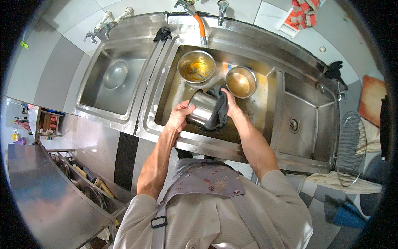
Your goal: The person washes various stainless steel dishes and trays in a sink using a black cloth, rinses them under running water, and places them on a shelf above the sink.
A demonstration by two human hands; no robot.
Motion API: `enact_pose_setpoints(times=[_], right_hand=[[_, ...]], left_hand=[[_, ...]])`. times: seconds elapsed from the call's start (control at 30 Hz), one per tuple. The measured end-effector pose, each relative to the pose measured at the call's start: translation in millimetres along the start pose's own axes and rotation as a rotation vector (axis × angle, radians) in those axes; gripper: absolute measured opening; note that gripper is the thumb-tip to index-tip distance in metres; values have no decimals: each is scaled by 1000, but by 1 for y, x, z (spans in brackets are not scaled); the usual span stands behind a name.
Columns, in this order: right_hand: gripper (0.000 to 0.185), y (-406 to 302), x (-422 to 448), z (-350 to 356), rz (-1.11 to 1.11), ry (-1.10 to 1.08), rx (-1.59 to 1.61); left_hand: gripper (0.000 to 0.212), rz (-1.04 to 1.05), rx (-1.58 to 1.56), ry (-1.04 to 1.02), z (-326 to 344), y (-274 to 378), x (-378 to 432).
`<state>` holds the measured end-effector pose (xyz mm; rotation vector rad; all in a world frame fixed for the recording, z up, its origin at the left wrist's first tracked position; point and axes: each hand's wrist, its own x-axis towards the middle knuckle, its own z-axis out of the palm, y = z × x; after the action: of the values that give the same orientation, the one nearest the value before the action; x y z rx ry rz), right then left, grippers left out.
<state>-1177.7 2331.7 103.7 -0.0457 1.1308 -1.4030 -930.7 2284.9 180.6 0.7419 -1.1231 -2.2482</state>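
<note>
Over the middle basin of a stainless steel sink point(214, 146), I hold a cylindrical steel pot point(202, 105) tipped on its side. My left hand point(179, 116) grips the pot's left end, thumb laid on its wall. Against the other end my right hand point(230, 101) presses a dark cloth point(219, 109), which covers that end of the pot. Just beyond stands a round steel pot point(196, 53) with yellow liquid and a utensil inside. Closer to my right hand is another steel pot point(255, 81) holding cloudy brownish liquid.
An orange hose tap point(200, 26) hangs over the basin's back edge. The left basin point(107, 102) contains a metal bowl point(115, 74) in water. At right, a basin with a drain point(293, 124) adjoins. A wire rack point(351, 146) stands beyond it. Behind me at left is a steel counter point(53, 193).
</note>
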Motion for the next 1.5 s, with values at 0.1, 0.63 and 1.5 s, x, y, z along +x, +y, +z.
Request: enact_pose_setpoints(times=[0.1, 0.63, 1.5], right_hand=[[45, 8, -15, 27, 15, 69, 157], [72, 24, -99, 100, -125, 171, 347], [47, -53, -69, 89, -138, -311, -851]], left_hand=[[21, 41, -110, 93, -2, 5, -9], [32, 169, -540, 254, 40, -11, 0], [35, -70, -384, 8, 59, -14, -33]])
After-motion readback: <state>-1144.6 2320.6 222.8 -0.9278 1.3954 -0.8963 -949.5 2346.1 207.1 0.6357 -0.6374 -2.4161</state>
